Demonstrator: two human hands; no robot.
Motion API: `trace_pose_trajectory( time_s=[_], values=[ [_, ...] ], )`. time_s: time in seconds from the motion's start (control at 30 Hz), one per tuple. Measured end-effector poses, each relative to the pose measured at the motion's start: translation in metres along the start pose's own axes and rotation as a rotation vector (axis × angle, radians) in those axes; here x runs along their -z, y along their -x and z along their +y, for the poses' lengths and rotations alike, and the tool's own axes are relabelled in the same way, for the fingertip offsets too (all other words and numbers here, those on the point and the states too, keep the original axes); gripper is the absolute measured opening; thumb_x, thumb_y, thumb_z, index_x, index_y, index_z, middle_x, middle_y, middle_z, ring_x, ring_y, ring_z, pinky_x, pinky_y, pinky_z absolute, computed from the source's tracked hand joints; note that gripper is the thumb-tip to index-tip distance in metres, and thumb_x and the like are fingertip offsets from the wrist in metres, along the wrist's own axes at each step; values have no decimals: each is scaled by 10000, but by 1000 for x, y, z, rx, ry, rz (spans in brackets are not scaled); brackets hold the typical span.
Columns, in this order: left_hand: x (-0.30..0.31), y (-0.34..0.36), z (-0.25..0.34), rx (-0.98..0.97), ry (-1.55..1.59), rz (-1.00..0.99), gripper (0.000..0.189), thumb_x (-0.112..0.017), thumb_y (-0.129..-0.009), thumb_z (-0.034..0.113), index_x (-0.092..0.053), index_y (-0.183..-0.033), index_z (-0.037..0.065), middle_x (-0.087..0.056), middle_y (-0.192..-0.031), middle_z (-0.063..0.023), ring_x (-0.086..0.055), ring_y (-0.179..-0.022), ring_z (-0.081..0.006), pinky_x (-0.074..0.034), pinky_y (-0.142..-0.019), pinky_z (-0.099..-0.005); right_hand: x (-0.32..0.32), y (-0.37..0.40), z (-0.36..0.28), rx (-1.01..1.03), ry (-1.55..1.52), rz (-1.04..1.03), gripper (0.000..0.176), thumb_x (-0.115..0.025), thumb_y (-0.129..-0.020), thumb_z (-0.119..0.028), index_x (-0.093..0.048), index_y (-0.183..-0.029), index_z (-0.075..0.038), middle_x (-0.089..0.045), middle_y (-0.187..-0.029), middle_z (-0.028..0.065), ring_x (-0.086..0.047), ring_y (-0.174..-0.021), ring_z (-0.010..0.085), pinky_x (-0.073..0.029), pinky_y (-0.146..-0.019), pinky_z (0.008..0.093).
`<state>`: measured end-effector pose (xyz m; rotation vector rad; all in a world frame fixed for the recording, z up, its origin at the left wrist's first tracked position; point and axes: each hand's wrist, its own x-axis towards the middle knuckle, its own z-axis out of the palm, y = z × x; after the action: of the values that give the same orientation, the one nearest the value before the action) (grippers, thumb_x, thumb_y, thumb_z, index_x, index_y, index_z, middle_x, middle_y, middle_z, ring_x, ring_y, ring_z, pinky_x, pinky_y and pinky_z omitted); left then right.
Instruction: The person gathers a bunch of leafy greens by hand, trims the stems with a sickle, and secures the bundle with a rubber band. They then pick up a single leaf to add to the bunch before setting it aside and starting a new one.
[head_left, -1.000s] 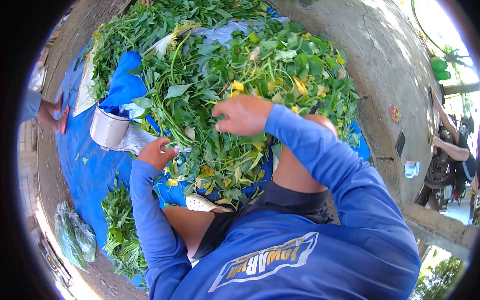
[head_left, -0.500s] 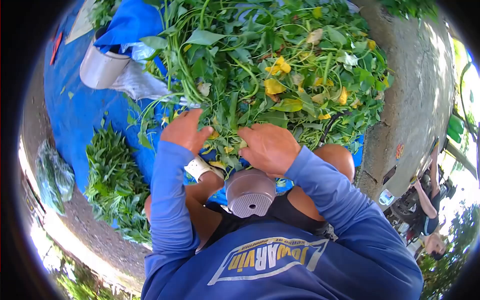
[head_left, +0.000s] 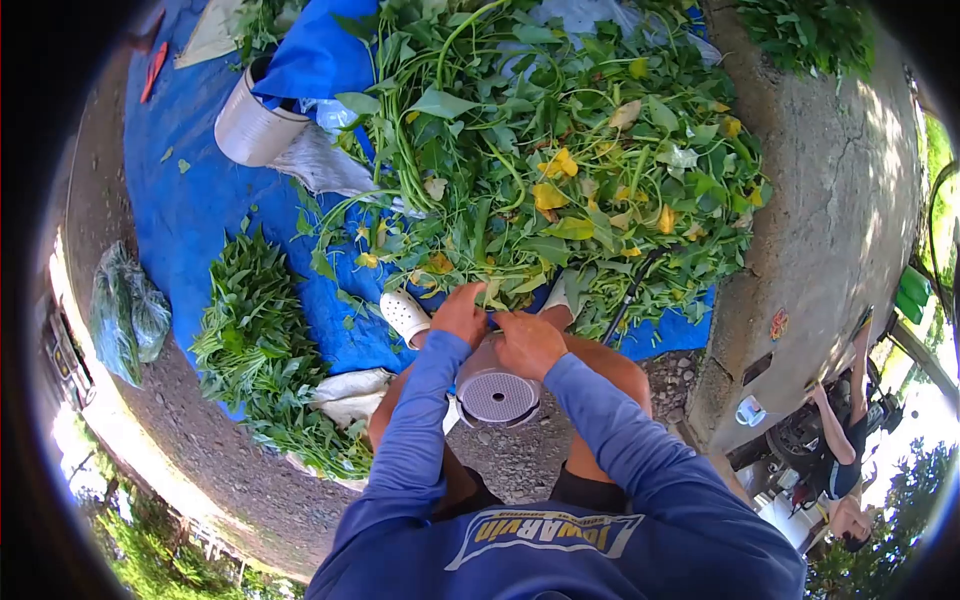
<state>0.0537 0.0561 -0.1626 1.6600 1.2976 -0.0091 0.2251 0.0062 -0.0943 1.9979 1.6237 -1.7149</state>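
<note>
My left hand [head_left: 462, 316] and my right hand [head_left: 530, 344] are close together at the near edge of a large heap of leafy green stems [head_left: 480, 170]. Both have their fingers curled in, and I cannot tell what, if anything, is in them. Right below them, between my knees, is a small greyish-pink plastic stool [head_left: 500, 395] with a textured round face and a centre hole. My right hand overlaps its upper side in this view. Yellow leaves [head_left: 555, 180] are mixed into the heap. A white clog [head_left: 404, 318] is on one foot.
A neater pile of greens [head_left: 250, 330] lies on the blue tarp [head_left: 175, 215] at left, beside a filled plastic bag [head_left: 125, 310]. A white cylindrical container [head_left: 250, 125] lies above it. At right is a concrete strip [head_left: 800, 220]; a person [head_left: 845, 440] is beyond it.
My hands have drawn back out of the heap and come together over the stool. My body has moved back from the stool, showing gravel between my legs. The view has shifted.
</note>
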Motion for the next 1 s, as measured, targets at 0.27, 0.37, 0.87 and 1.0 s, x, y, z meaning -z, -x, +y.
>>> trace_pose_trajectory(
  time_s=[0.27,0.37,0.87,1.0],
  values=[
    [59,140,106,21,52,164,403,-624,-837,1,-658,-1236,49,-679,-1111,-199,-692,-965,-367,-562,-803,-455,1,90,-5,-75,-453,165,397,-695,-893,-225,-706,-1232,-17,-755,-932,188,-754,-886,322,-595,-844,421],
    [99,183,141,83,46,145,365,-629,-856,35,-665,-1219,46,-671,-1058,-191,-678,-948,-379,-552,-793,-481,43,137,-2,-1,-575,479,306,-742,-891,-214,-746,-1143,-40,-754,-891,142,-742,-812,245,-590,-756,374],
    [232,292,170,13,-202,48,319,-742,-844,155,-695,-1141,50,-742,-1074,-177,-736,-928,-332,-606,-805,-432,84,417,93,-595,-379,507,476,-812,-848,-342,-738,-1232,-71,-758,-1157,208,-736,-1097,355,-576,-974,413],
    [254,308,173,-19,-288,-146,343,-734,-854,263,-706,-1138,73,-753,-1103,-157,-742,-950,-344,-592,-864,-447,70,428,76,-621,-428,507,504,-822,-841,-349,-738,-1262,-84,-756,-1173,215,-733,-1103,360,-572,-985,423]
  ],
)
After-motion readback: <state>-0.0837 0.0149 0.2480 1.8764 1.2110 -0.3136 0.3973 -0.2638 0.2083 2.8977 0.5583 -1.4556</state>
